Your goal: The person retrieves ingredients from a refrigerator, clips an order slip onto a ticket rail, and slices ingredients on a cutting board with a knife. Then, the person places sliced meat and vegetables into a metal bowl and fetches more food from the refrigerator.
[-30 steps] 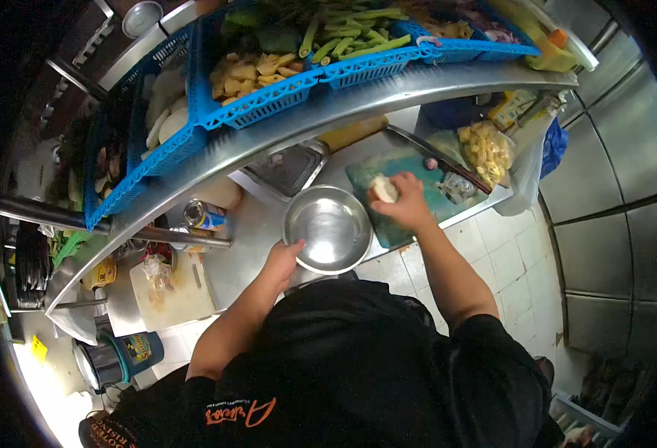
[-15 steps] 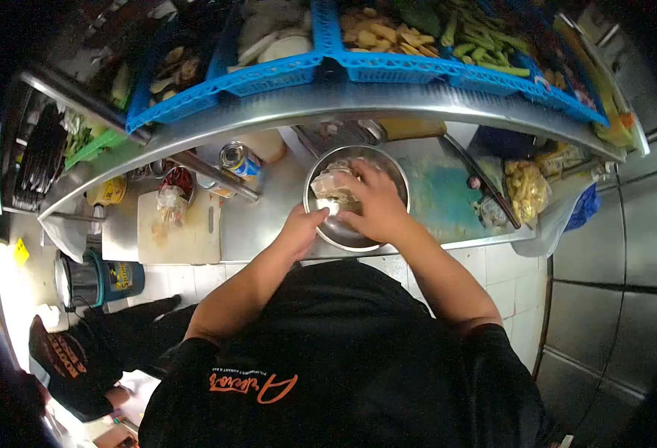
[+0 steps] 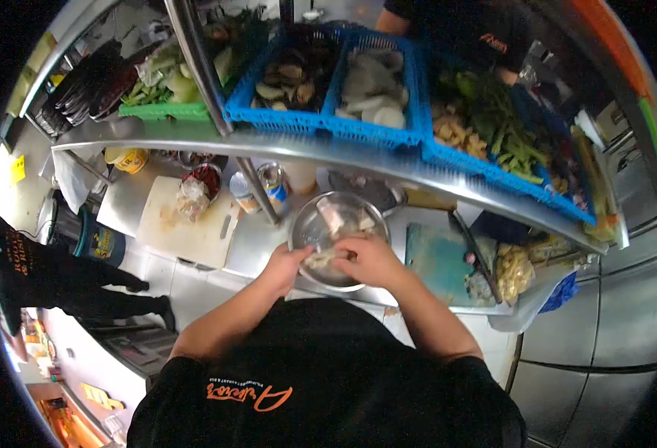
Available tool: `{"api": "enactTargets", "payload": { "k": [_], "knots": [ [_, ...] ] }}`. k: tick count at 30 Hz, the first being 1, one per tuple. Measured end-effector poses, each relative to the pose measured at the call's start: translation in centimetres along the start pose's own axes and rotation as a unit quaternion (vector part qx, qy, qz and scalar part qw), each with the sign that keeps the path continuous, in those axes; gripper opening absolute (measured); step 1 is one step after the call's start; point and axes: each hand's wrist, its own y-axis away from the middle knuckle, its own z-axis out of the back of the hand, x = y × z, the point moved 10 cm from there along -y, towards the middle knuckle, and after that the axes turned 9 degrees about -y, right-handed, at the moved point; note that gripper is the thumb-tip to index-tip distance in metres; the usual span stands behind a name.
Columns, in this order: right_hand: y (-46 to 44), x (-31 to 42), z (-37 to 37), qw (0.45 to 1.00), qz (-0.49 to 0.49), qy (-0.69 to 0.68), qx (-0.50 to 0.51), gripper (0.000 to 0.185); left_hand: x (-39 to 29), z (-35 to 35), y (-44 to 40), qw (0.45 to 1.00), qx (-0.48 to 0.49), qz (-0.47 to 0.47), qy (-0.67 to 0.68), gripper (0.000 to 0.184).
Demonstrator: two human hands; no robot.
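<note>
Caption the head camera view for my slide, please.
Left hand at the rim of a metal bowl, right hand over its pale food pieces, green cutting board at right.

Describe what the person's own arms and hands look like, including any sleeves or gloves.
The left hand and right hand are bare: no gloves or bands show. Short, plain black sleeves leave the forearms uncovered. The black shirt carries orange lettering.

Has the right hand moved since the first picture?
Yes: the right hand has moved left, from over the green cutting board to over the metal bowl.
</note>
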Motion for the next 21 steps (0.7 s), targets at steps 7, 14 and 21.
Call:
{"api": "enactTargets", "payload": {
  "k": [7,14,21],
  "knots": [
    [-2.9,4.7,0.4,0.985,-0.035,0.165,-0.037,0.039,-3.2,0.9,1.0,0.997,0.034,-0.039,-0.059,0.041],
    [2.5,17.1,14.7,0.981,0.029,0.034,-0.188,0.018,-5.5,3.3,2.2,0.997,0.062,-0.043,0.010,0.045],
    [6.8,19.4,32.5,0.861,-0.215,0.283,-0.364,0.033,-6.2,4.0,2.5,0.996,0.066,-0.020,0.064,0.039]
  ]
}}
